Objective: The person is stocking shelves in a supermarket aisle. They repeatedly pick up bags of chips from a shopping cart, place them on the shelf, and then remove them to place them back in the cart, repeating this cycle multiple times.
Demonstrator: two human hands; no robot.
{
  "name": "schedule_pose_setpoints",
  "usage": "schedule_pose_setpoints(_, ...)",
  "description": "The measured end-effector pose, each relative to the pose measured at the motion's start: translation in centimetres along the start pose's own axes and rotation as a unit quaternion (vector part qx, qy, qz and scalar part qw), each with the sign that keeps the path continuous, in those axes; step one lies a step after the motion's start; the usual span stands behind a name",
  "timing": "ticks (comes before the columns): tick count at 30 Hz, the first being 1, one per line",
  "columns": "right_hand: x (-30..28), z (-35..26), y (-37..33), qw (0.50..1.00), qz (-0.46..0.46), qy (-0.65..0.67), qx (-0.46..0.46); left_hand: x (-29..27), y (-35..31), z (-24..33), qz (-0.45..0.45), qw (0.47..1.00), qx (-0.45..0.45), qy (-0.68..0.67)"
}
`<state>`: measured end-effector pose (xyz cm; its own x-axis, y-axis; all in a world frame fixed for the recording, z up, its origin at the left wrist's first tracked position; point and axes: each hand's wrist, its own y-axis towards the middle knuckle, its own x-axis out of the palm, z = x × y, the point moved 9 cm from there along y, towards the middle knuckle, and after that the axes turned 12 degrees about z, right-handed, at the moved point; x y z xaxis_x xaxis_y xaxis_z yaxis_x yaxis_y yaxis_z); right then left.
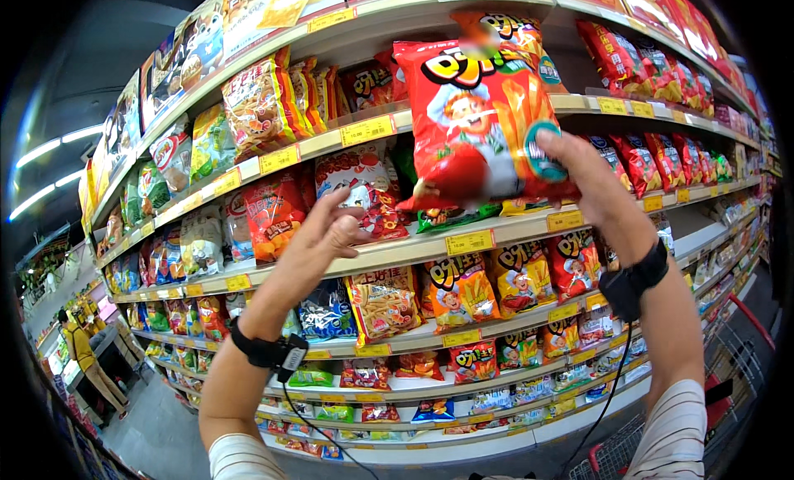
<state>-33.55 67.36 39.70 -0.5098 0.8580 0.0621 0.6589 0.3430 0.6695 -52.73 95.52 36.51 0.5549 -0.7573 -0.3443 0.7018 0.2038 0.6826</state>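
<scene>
My right hand (pixel 589 176) grips a large red snack bag (pixel 451 87) by its lower right side, thumb on its front. The bag is held up before the upper shelves and shows a cartoon chef, fries and a tomato. Behind its top stands an orange snack bag (pixel 538 46). My left hand (pixel 324 230) is raised with fingers apart and nothing in it. It is nearest to a white-and-red snack bag (pixel 357 176) and a red-orange snack bag (pixel 273 215) on the shelf. Dark straps with small devices and cables are on both wrists.
Curved shelves (pixel 397 253) with yellow price tags hold rows of snack bags, including orange fries bags (pixel 459 290) below my hands. A shopping cart (pixel 616 447) stands at lower right. Far left, a person in yellow (pixel 80 345) stands by a counter.
</scene>
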Motion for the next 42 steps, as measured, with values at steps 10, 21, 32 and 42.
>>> schedule_pose_setpoints(10, -3.3, -3.5, 2.4, 0.997, 0.047, -0.063, 0.017, -16.9, -2.9, 0.9, 0.121, 0.980, -0.062, 0.142)
schedule_pose_setpoints(21, -7.5, -4.5, -1.1, 0.984, 0.106, -0.140, 0.022, -25.4, -2.6, 7.6, 0.069, 0.942, -0.104, 0.313)
schedule_pose_setpoints(32, -8.2, -9.4, 0.5, 0.981, 0.126, -0.140, -0.050, -7.2, 12.6, 12.9, 0.035, 0.962, 0.212, 0.166)
schedule_pose_setpoints(42, 1.1, -6.2, 12.3, 0.996, -0.008, -0.076, -0.046, -0.4, 18.2, 10.7, 0.020, 0.976, 0.182, 0.115)
